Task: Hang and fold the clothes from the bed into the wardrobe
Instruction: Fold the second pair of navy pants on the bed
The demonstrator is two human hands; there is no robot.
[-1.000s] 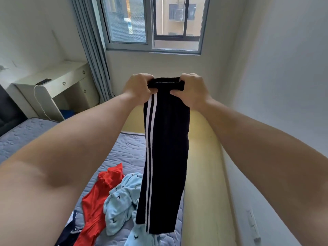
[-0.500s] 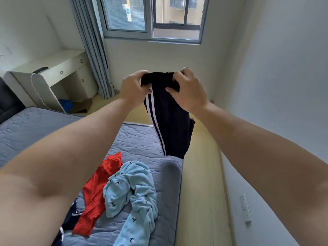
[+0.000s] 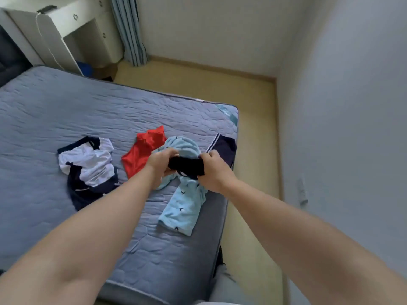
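Both bare forearms reach forward from the lower corners of the view and converge over the right half of the bed (image 3: 66, 106), a little right of centre. The left hand (image 3: 161, 165) is turned knuckles-up, its fingers curled down over the left end of the black trousers (image 3: 186, 168). The right hand (image 3: 214, 172) faces it at three o'clock, thumb and fingers clamped on the right end, so the bunched dark band is stretched short and level between the two fists, just above the bedding. At one o'clock from the right hand a dark striped cloth (image 3: 222, 146) with white side lines lies flat at the mattress's right edge; the right hand hides whether it joins the held bunch. Directly beneath the hands, and running on toward six o'clock, is a light blue garment (image 3: 185, 208) with small dark bird marks, crumpled at the top and spread flat lower down. A red garment (image 3: 143, 155) lies at ten o'clock from the left hand, its edge touching the blue one. Well off at nine o'clock is a white and navy garment (image 3: 88, 166) in a loose heap. Beyond the bed, at eleven o'clock in the view, stands a white desk (image 3: 66, 29) with a drawer unit, and a grey-blue curtain (image 3: 130, 29) hangs just beside it at twelve. Yellowish floor (image 3: 198, 84) runs along the far and right sides of the bed, and a pale wall (image 3: 341, 106) fills three o'clock, with a socket (image 3: 301, 190) low on it.
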